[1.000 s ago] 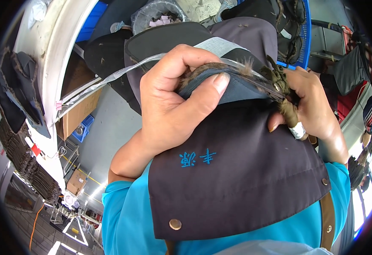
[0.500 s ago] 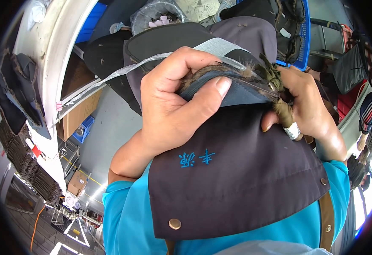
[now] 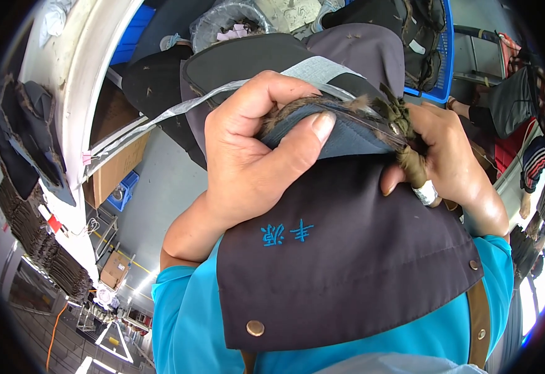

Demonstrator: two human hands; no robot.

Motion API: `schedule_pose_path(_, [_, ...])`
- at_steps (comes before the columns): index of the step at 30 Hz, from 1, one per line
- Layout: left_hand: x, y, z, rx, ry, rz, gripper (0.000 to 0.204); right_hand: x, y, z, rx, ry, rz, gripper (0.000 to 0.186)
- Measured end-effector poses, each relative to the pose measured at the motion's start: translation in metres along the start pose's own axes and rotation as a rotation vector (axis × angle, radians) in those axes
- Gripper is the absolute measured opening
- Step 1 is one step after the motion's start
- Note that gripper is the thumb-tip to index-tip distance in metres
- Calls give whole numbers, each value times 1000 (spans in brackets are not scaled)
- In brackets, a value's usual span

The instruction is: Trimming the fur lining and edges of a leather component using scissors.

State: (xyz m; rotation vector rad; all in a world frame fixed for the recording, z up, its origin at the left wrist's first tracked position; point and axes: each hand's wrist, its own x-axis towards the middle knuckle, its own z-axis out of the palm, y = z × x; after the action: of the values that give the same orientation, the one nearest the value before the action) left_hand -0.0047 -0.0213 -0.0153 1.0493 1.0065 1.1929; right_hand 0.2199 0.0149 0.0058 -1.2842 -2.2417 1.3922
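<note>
While the left hand [image 3: 247,162] pinches the furry brown trim [image 3: 297,107] against the grey fabric piece [image 3: 341,134] close to the chest, the right hand [image 3: 453,165] closes its grip on the trim's far end. Keeping trim and fabric edge aligned and taut probably serves best.

Left hand [image 3: 250,162], right hand [image 3: 450,165], both clenched.
</note>
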Motion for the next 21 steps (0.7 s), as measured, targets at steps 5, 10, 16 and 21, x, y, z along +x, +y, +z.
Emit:
schedule_pose_path(5, [2, 3, -1, -3, -25, -47, 8, -1, 4, -1, 93, -80, 26, 17])
schedule_pose_path(10, [9, 0, -11, 307, -48, 172, 11, -2, 8, 0, 236, -155, 11, 31])
schedule_pose_path(16, [5, 6, -10, 401, -6, 119, 11, 0, 11, 0, 273, -191, 18, 41])
schedule_pose_path(21, [5, 2, 0, 15, 41, -17, 8, 0, 12, 1, 313, -200, 21, 42])
